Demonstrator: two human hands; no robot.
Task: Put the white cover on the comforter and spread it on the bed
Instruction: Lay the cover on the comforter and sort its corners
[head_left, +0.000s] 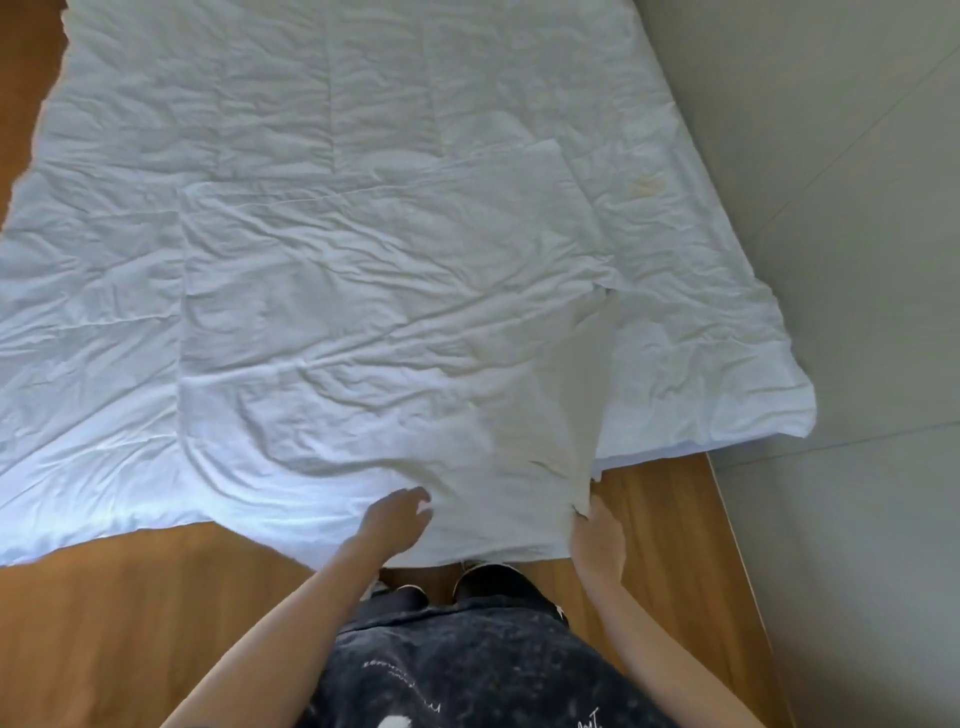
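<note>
Unfolding: white cover (384, 291) over comforter (130, 260).
Right hand (597, 540): pinching cover's 5 o'clock edge.
Left hand (397, 519): loose, apart.
Next: likely spreading leftward.

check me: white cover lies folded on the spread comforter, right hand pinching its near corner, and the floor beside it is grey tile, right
Only the floor is wrong. The head view shows brown wood floor. The rest holds: folded white cover on the comforter, right hand pinching its near corner.

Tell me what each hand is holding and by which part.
The right hand grips the cover at its near right corner. The left hand touches the cover's near edge; whether it grips cannot be told.
</note>
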